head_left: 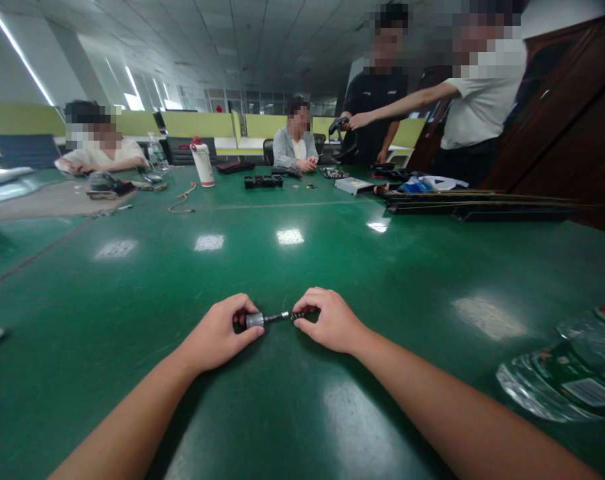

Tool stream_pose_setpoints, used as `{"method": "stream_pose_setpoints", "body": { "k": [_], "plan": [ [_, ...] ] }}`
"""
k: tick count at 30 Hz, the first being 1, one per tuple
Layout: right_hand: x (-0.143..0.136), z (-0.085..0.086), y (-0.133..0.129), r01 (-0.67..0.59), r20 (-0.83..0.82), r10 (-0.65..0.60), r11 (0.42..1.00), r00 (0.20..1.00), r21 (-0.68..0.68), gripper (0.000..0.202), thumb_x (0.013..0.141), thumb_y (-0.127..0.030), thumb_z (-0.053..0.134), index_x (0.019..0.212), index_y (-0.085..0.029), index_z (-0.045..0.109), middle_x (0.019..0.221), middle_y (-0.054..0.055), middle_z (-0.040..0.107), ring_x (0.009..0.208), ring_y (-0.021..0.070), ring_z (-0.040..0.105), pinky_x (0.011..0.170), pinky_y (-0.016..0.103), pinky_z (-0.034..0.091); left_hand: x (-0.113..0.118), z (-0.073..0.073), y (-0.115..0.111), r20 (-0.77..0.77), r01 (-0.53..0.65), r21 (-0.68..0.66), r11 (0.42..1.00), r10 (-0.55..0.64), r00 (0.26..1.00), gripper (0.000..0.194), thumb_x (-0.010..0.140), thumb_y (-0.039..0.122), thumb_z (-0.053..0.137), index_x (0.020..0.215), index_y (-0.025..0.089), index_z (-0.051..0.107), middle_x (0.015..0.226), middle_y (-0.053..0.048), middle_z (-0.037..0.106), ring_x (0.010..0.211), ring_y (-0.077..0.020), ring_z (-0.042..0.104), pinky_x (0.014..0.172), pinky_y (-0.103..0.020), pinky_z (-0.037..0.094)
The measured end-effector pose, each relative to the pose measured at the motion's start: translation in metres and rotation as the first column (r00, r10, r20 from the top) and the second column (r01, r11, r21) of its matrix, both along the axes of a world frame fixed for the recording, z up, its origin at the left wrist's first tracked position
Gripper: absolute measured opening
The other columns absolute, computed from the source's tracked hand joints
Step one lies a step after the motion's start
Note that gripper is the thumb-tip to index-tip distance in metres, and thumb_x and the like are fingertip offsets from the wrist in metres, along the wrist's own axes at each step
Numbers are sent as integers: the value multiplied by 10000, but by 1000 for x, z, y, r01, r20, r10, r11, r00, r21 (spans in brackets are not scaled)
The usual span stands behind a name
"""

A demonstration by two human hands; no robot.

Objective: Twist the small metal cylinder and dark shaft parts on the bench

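Observation:
My left hand (222,333) is closed around a small silver metal cylinder (255,321). Out of its right end sticks a thin dark shaft (275,318) with a bright tip, pointing at my other hand. My right hand (330,320) pinches a small dark coil spring (298,316) between thumb and fingers. A narrow gap separates the shaft's tip from the spring. Both hands are low over the green table (282,273), in the middle of the view. Parts of the cylinder and of the spring are hidden by my fingers.
Plastic water bottles (562,380) lie at the right. Across the table are a white tumbler (202,163), a cord (183,199), a black part (263,181), a silver box (354,185) and long black strips (482,205). Several people sit or stand at the far side.

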State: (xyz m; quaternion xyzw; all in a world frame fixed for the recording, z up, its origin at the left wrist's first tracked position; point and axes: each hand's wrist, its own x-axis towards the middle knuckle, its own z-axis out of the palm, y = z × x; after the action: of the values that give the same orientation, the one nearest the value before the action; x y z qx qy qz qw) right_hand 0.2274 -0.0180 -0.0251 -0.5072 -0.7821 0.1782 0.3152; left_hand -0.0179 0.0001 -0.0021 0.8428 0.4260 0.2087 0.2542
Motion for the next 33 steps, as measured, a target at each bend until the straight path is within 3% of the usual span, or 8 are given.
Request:
{"method": "stream_pose_setpoints", "body": {
  "k": [9,14,17,33],
  "plan": [
    [-5,-1,1,-20,-16,19,1000,1000,-20,100,759,-174,732,851,-211,740,809,13,693,787,158,602,739,296,442,-2,0,0,5,16,10,1000,-17,1000,148,808,308,638,883,187,597,827,-12,620,731,-165,560,673,-273,433],
    [-10,4,-5,-212,-113,209,977,971,-15,388,763,-87,694,1123,-232,682,985,32,720,922,171,627,858,329,473,-4,-1,0,14,31,17,999,-32,999,166,795,299,662,901,187,601,863,-18,633,762,-172,571,693,-277,437],
    [-11,6,-9,-243,-120,240,970,963,-10,455,756,-89,697,1188,-225,648,1044,43,718,962,183,628,894,350,473,-4,-1,0,17,35,19,999,-36,999,176,793,302,672,902,186,598,880,-21,635,774,-174,576,703,-281,440],
    [-13,3,-7,-228,-21,229,974,973,9,280,795,-176,710,1074,-173,689,1004,64,708,930,201,594,868,360,465,-2,-4,1,46,94,-17,995,-93,995,219,796,345,707,923,187,623,873,-14,639,777,-169,583,710,-275,452]
  ]
}}
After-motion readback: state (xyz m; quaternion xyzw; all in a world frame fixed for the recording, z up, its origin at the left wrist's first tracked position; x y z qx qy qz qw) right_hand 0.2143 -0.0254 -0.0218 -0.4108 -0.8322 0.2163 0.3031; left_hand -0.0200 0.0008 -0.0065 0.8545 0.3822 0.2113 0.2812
